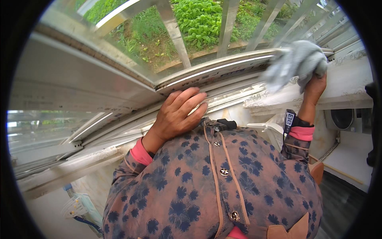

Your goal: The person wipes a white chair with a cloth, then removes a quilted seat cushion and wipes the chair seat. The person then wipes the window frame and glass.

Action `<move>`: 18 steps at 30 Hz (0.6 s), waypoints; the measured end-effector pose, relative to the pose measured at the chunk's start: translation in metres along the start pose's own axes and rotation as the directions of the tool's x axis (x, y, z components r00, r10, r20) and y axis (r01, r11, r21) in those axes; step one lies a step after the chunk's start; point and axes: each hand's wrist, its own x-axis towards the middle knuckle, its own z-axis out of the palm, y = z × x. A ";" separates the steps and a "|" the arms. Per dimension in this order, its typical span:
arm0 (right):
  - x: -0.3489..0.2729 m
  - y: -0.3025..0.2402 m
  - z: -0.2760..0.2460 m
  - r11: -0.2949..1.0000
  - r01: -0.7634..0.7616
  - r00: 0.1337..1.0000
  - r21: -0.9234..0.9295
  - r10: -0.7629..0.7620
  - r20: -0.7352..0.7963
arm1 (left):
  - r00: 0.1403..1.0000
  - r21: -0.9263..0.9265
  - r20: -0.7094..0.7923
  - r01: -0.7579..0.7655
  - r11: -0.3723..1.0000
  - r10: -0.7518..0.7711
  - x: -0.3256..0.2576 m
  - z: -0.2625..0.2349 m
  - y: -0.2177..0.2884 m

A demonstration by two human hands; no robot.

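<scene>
A bunched grey cloth (298,63), smeared by motion, is in my right hand (316,89) at the right end of the window. Its folds cover most of my fingers, and it hangs by the glass and the lower frame. My left hand (179,113) lies on the sill by the bottom rail of the sliding window frame (215,73), fingers stretched out and slightly apart, holding nothing. Beneath that hand and to its right run the pale window tracks (238,97).
Metal bars (229,28) stand outside the glass, with green plants (199,22) beyond. A white patterned ledge (338,81) runs along the right, above a round dark appliance front (342,118). At lower left is a white plastic slotted item (75,207).
</scene>
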 end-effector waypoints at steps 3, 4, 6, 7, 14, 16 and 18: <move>-0.069 -0.020 0.020 0.856 0.406 0.893 -0.321 -0.297 0.338 | 0.995 -0.022 -0.085 -0.050 0.998 0.048 0.010 -0.006 0.001; -0.109 -0.026 0.031 0.721 0.682 0.649 -0.124 -0.518 0.556 | 0.994 -0.036 -0.092 -0.063 0.997 0.059 0.011 -0.009 0.001; -0.148 -0.033 0.043 0.499 0.829 0.114 0.253 -0.594 0.796 | 0.987 -0.104 -0.123 -0.117 0.988 0.104 0.008 -0.014 0.000; -0.151 -0.033 0.042 0.467 0.843 0.105 0.266 -0.629 0.771 | 0.995 -0.139 -0.055 -0.096 0.986 0.089 0.005 -0.015 -0.001; -0.038 -0.032 0.009 0.933 -0.054 0.985 -0.356 0.108 0.136 | 0.991 -0.111 0.041 -0.121 0.986 0.126 -0.023 -0.024 -0.002; -0.080 -0.039 0.029 0.955 0.269 0.873 -0.124 -0.187 0.450 | 0.986 -0.112 0.118 -0.107 0.988 0.120 -0.033 -0.033 -0.006; -0.161 -0.047 0.061 0.897 0.434 0.686 0.087 -0.392 0.613 | 0.991 -0.096 0.125 -0.038 0.995 0.050 -0.045 -0.046 -0.011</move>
